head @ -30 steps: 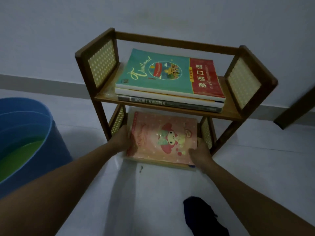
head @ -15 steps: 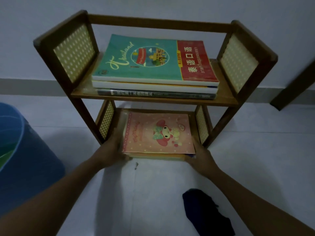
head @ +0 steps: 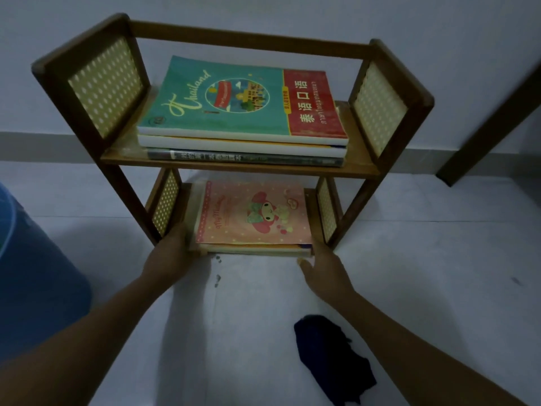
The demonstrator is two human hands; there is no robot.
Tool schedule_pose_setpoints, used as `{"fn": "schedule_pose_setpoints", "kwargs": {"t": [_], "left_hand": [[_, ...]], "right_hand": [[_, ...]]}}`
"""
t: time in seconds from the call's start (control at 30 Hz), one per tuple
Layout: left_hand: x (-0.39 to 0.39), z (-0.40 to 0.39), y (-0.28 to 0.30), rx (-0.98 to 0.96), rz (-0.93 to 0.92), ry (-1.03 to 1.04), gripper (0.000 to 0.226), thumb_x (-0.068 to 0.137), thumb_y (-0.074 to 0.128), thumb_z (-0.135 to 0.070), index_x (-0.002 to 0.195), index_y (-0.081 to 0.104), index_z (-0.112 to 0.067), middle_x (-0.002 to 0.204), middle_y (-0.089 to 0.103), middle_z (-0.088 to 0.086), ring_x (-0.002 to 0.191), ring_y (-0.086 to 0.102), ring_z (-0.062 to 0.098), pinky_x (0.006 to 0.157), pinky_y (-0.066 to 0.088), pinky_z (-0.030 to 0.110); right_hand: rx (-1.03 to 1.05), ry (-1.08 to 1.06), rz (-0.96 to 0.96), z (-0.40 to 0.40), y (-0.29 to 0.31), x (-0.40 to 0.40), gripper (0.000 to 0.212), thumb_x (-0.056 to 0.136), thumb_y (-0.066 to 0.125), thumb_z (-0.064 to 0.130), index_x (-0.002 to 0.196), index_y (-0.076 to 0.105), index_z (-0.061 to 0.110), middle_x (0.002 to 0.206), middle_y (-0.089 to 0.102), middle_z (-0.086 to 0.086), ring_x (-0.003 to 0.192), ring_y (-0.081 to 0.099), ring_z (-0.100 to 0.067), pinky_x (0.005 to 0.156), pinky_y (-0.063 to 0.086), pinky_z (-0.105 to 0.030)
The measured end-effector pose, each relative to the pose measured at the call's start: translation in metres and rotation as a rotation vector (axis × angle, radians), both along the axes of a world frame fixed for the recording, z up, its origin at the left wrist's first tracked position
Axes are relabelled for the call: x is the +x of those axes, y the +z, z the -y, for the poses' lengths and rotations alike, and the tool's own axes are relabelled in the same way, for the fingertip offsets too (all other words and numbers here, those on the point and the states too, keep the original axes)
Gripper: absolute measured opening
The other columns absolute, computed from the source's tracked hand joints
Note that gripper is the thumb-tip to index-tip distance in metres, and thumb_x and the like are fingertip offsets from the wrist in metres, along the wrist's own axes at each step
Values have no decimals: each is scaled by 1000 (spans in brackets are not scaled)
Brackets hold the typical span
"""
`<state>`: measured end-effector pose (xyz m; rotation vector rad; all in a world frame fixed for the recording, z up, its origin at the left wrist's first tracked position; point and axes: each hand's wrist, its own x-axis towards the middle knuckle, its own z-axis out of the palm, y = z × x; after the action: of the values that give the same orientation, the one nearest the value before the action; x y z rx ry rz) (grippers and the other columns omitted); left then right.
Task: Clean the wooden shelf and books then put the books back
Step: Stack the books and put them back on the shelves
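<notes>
Dark blue cloth (head: 330,358) lies crumpled on the pale floor (head: 409,288) nearest the person, untouched, with a blue bucket (head: 35,276) off to the left. Beyond it the left hand (head: 171,259) rests against the front left corner of the wooden shelf (head: 251,42)'s bottom board, just beside the lower stack; whether its fingers curl on anything I cannot tell. The right hand (head: 325,268) has come off the stack: a second ago its grip was on the right edge of the books, and now it sits released on the floor, fingers loose, just short of the front edge. Under the pink book (head: 251,215) the lower stack, which stuck out over the front a moment earlier, has slid back between the side panels and lies almost flush. Farther up, the teal book (head: 222,104) tops a flat pile of three on the upper board, where it was before. Every book in view is now on the shelf, so the task looks all but finished. The likely remainder is drawing both hands away, perhaps after a last nudge.
</notes>
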<state>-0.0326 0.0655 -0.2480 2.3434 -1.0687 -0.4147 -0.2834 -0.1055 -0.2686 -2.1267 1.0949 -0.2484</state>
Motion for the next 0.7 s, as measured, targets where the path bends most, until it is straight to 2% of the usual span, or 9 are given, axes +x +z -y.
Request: {"fn": "schedule_pose_setpoints", "kwargs": {"t": [0.1, 0.17, 0.3, 0.37, 0.43, 0.47, 0.53, 0.6, 0.7], "left_hand": [[-21, -14, 4, -124, 89, 7, 45, 88, 68, -20, 129, 52, -10, 130, 57, 13, 113, 59, 31, 82, 49, 36], [-41, -23, 5, -163, 53, 38, 47, 90, 66, -20, 133, 51, -11, 134, 56, 14, 116, 57, 31, 86, 48, 37], [-89, -41, 13, -51, -149, 90, 51, 94, 60, -31, 139, 47, -9, 141, 52, 12, 124, 53, 27, 100, 43, 37], [-106, -48, 15, 25, -232, 49, 54, 94, 59, -35, 141, 46, -12, 143, 51, 9, 124, 54, 24, 105, 43, 36], [-120, -53, 20, 125, -258, -45, 55, 94, 57, -38, 141, 45, -14, 144, 51, 6, 125, 54, 20, 106, 41, 31], [-127, -55, 28, 187, -272, -100, 55, 94, 56, -40, 141, 45, -14, 143, 52, 5, 125, 54, 18, 104, 41, 28], [-136, -58, 44, 279, -360, -181, 58, 94, 55, -45, 141, 43, -15, 142, 51, 2, 123, 53, 16, 99, 42, 25], [-139, -59, 59, 298, -630, -163, 70, 88, 58, -55, 145, 37, -19, 142, 48, 0, 122, 52, 14, 94, 44, 23], [-139, -61, 83, 142, -1035, -163, 79, 76, 69, -61, 141, 41, -24, 131, 58, -5, 114, 61, 13, 90, 52, 26]], "right_hand": [[107, 133, -291, -29, 6, -47, 65, 96, 52, 39, 150, 26, 13, 154, 32, -6, 140, 31, -21, 116, 26, -34], [209, 190, -446, -49, 9, -71, 79, 92, 52, 51, 152, 16, 16, 159, 19, -4, 145, 21, -21, 118, 19, -33], [358, 161, -630, -63, 16, -79, 101, 78, 67, 57, 150, 13, 10, 152, 23, -13, 137, 31, -27, 110, 34, -33], [492, 141, -683, -56, 22, -72, 79, 72, 77, 49, 128, 41, 8, 130, 44, -7, 117, 48, -19, 88, 46, -23], [602, 129, -620, -54, 33, -69, 44, 68, 81, 39, 91, 53, 14, 101, 51, -1, 91, 53, -12, 63, 44, -18], [634, 135, -562, -55, 39, -68, 39, 69, 81, 36, 88, 55, 14, 99, 54, -2, 88, 55, -13, 61, 44, -19], [669, 158, -425, -61, 57, -60, 30, 75, 78, 32, 88, 56, 17, 99, 57, -2, 89, 57, -15, 65, 46, -22], [685, 172, -275, -67, 78, -45, 29, 79, 75, 33, 92, 55, 17, 101, 59, -5, 93, 59, -19, 73, 50, -27], [727, 210, -64, -79, 117, -13, 47, 80, 72, 50, 106, 62, 11, 105, 68, -10, 97, 65, -23, 78, 54, -33]]}}
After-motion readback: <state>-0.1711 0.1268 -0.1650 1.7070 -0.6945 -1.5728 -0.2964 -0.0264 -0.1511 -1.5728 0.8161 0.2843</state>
